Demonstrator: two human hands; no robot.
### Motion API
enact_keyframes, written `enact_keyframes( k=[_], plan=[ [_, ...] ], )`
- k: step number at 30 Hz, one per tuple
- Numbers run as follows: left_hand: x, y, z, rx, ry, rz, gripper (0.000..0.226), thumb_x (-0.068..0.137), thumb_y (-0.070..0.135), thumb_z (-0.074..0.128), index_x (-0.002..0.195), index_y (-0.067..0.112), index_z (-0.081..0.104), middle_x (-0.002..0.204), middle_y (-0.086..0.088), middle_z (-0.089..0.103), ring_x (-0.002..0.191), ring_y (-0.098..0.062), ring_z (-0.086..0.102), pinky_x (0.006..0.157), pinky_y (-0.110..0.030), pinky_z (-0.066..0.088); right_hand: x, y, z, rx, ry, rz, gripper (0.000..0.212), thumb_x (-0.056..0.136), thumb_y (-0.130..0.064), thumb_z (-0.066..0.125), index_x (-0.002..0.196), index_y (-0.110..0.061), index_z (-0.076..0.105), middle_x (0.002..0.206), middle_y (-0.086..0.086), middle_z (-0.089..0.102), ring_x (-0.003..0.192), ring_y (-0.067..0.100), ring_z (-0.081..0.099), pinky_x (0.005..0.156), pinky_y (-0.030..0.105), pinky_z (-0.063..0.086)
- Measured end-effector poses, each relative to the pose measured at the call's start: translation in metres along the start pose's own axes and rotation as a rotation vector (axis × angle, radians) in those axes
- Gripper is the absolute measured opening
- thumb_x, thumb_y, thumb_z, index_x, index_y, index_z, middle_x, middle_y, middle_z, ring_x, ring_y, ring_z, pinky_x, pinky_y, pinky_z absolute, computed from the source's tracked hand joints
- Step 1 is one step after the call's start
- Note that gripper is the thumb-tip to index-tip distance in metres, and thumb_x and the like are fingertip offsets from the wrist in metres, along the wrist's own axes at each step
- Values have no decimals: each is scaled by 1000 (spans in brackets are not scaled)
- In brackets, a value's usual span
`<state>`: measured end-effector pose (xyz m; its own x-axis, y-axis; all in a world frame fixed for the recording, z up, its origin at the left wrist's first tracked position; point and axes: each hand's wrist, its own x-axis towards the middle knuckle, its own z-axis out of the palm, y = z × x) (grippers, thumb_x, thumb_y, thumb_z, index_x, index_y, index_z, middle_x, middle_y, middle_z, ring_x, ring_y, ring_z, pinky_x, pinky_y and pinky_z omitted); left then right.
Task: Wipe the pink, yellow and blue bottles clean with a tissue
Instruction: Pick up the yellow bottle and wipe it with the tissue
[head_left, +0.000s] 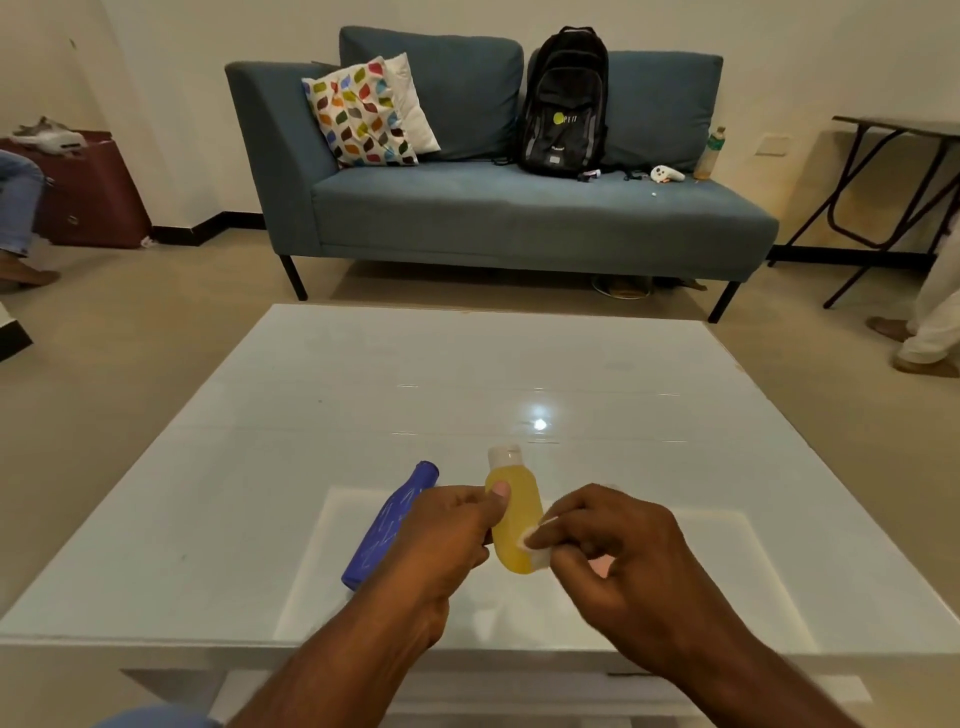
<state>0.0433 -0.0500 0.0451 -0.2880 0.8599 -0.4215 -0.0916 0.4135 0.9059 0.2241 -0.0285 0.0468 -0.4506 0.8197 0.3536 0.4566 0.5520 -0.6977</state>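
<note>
While L hand (452, 525) grips yellow bottle (514, 525), R hand (613, 540) pinches tissue (535, 545) on it; no legible label.

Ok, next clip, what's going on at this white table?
A person is wiping the yellow bottle over the white table. The left hand grips the bottle, thumb on its upper side, while the right hand pinches a small white tissue against its lower side. The blue bottle lies on its side on the table beside the left hand. A bit of pink shows under the right hand, but it is too hidden to identify.
</note>
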Motion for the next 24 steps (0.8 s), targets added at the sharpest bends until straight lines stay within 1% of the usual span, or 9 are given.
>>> enact_keyframes(
  k=[2,3,5,7,10,13,17,21,24],
  plan=[
    [0,-1,1,5,-49,16,30,92,41,64,104,16,73,96,-8,77,97,-25,72,93,-46,58,2,1,1,77,136,19,24,84,-9,68,95,-26,81,96,-13,72,92,10,71,74,16,57],
    [-1,-1,3,-9,-86,15,29,92,41,64,104,16,73,97,-7,78,98,-25,73,92,-45,58,4,3,0,109,175,37,29,84,-4,68,100,-25,80,100,-13,71,95,10,72,76,17,59],
    [-4,0,6,-95,-142,-6,28,93,37,63,108,15,70,99,-7,78,95,-22,75,87,-38,61,6,5,-1,144,180,71,35,86,0,68,108,-25,78,106,-14,71,102,9,71,82,20,60],
    [-7,1,8,-208,-166,-49,27,93,34,64,111,14,67,99,-8,78,91,-23,76,80,-37,62,6,6,0,162,160,91,37,87,3,70,111,-25,77,108,-16,70,104,8,70,84,20,61],
    [-9,3,7,-346,-196,-122,30,95,36,60,116,15,64,108,-14,75,92,-31,76,76,-44,62,5,4,4,182,174,105,35,89,0,72,112,-25,77,109,-16,70,105,6,70,84,17,60],
    [-13,7,8,-486,-281,-148,27,100,35,52,119,19,64,116,-18,71,95,-37,74,82,-51,60,6,3,5,216,211,124,31,92,-5,72,116,-24,77,110,-15,71,104,4,70,84,15,59],
    [-17,8,11,-615,-336,-146,29,105,25,42,127,21,61,122,-19,68,98,-39,73,84,-51,59,6,3,5,199,217,118,35,93,-5,71,122,-24,75,113,-12,70,106,7,70,85,15,58],
    [-15,7,10,-571,-356,-129,28,103,27,48,127,24,62,113,-17,74,102,-39,72,90,-52,57,9,5,1,146,306,74,28,93,-10,74,118,-24,77,111,-10,71,102,8,70,81,15,58],
    [-17,8,9,-511,-418,-118,29,100,28,52,127,25,62,115,-18,73,104,-39,71,95,-53,54,11,6,-3,98,351,16,30,93,-8,73,120,-21,76,113,-7,69,103,10,69,83,15,58]
  ],
)
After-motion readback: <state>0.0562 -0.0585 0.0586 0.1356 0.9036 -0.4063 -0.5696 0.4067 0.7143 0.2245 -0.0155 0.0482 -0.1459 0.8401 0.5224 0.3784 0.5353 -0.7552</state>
